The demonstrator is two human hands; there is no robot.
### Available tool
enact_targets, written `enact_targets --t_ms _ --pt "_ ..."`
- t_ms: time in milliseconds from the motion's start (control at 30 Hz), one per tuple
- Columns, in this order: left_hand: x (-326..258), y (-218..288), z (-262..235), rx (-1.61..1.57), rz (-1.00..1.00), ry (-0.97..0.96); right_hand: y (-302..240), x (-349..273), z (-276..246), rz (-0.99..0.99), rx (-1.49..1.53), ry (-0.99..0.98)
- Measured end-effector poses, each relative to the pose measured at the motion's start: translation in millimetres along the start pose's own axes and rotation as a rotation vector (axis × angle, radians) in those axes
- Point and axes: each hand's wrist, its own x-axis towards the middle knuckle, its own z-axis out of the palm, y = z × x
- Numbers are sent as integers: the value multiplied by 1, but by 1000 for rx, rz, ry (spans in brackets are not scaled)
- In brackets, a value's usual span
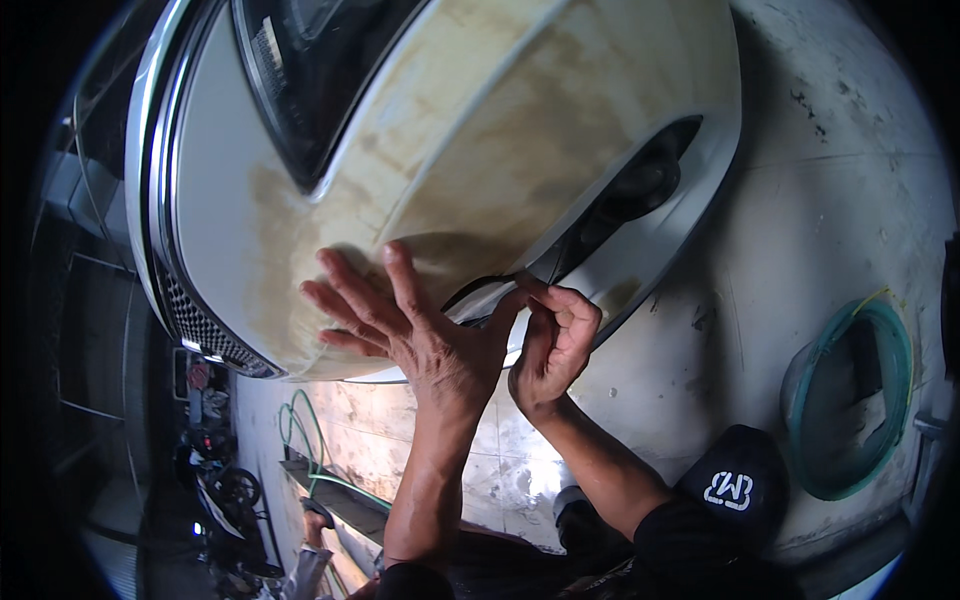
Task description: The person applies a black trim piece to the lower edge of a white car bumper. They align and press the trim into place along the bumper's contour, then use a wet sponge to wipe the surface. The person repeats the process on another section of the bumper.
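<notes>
A car's front bumper [490, 170] fills the upper middle, pale, with brownish patches. My left hand [410, 320] lies on its lower corner, fingers spread over the patchy surface. The left thumb reaches toward my right hand [560, 335] at the near end of a dark fog light recess [640, 185]. The right fingers are curled and pinched together by a narrow dark gap in the bumper. Whatever they hold, if anything, is too small and hidden to name. Above the left hand sits a dark headlight [310, 70].
At right on the tiled floor [690, 400] stands a round green tub [850, 400]. A green hose [318, 460] loops at lower left, near a motorcycle [230, 500] and part of another person [318, 540]. Black cloth with white print [735, 480] rises at lower right.
</notes>
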Motion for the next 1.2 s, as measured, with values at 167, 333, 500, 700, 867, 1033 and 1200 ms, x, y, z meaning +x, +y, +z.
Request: enact_targets --t_ms 167,333,500,700,867,1033,1200 --pt "-1 -3 -1 75 13 -31 0 -2 1 -7 39 9" --pt "2 0 -4 190 51 -21 -2 -7 5 -12 31 30" --pt "4 1 -4 190 178 60 -6 -9 1 -59 -8 -18" --pt "6 2 6 178 90 13 -5 4 2 130 99 -9" --pt "-13 -16 15 152 130 44 -8 8 0 89 -220 -33" --pt "-44 -35 28 107 209 48 9 3 -5 198 -132 -62" --pt "-52 -15 23 49 169 128 14 -6 -4 286 49 23"
